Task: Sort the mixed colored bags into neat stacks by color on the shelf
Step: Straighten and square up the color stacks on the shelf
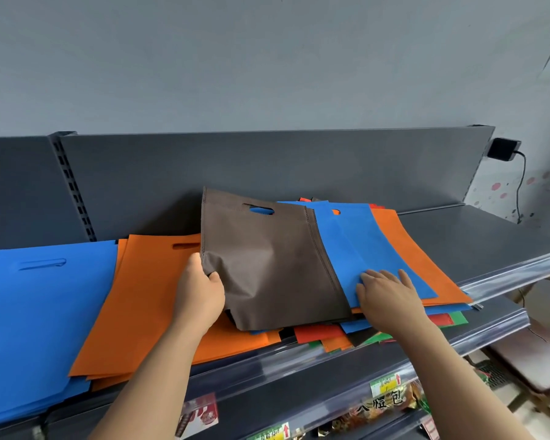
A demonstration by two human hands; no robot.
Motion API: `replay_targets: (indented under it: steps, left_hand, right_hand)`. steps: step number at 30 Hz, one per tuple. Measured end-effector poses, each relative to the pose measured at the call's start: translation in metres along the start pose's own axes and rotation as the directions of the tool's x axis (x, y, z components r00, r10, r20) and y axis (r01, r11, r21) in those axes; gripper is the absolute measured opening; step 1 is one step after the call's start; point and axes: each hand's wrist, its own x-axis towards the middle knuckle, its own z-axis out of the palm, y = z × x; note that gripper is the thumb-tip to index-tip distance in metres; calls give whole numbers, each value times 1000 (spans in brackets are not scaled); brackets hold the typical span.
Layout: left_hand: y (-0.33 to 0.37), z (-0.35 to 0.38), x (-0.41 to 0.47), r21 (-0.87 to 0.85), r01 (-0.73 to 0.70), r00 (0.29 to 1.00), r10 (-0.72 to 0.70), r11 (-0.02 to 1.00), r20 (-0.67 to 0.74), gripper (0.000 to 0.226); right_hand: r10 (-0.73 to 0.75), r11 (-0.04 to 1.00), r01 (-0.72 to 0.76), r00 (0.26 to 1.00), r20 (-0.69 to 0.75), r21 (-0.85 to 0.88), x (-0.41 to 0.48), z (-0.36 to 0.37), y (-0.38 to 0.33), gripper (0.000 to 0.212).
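On the shelf (489, 246), sorting looks partly done: left of the mixed pile (318, 333) lie an orange stack (140, 306) and, beyond it, a blue stack (38, 306). Of the hands, the left hand (200, 293) pinches the brown bag (273, 265) atop that pile; the right hand (388, 290) presses flat on its blue bag (356, 246). Red, green, orange and blue bags in it are yet unsorted.

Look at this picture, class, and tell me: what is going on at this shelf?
A person is sorting flat bags on a grey shelf. The left hand pinches the edge of a brown bag atop the mixed pile, while the right hand presses flat on a blue bag. An orange stack and a blue stack lie to the left.
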Motion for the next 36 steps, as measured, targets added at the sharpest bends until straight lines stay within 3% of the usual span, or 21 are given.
replay_targets:
  steps: [5,9,11,13,15,19,24,28,36]
  left_hand:
    - [3,3,-5,-25,18,1000,-18,1000,22,39]
    - [7,5,-9,-68,0,1000,0,998,6,32]
    - [7,4,-12,-104,-28,1000,28,994,-8,26]
    - [7,0,-14,-135,-58,998,56,989,-24,25]
    - [7,-8,-13,-164,-70,997,65,984,-38,32]
    - [7,-31,-13,-249,-106,994,93,963,-64,36]
    - [-5,-76,-16,-328,-170,984,143,929,-104,26]
    - [-32,-126,-13,-301,-147,985,114,942,-126,36]
    - [-104,-253,-16,-179,-102,993,88,979,-84,24]
  right_hand:
    - [107,994,-107,994,28,-10,5,-3,12,34]
    - [142,990,-142,990,-4,19,10,-4,15,40]
    - [111,988,-98,988,-104,123,11,-8,9,37]
    - [84,930,-20,984,-160,368,9,-16,-5,41]
    - [59,843,1,994,-95,539,4,-24,-23,52]
    - [5,810,-9,1000,8,587,-2,-27,-52,63]
    - [-17,707,49,999,-52,706,-11,-34,-99,55]
    - [12,619,94,992,-129,780,-24,-41,-153,45]
    - [-92,574,204,978,-185,793,-68,-37,-284,39]
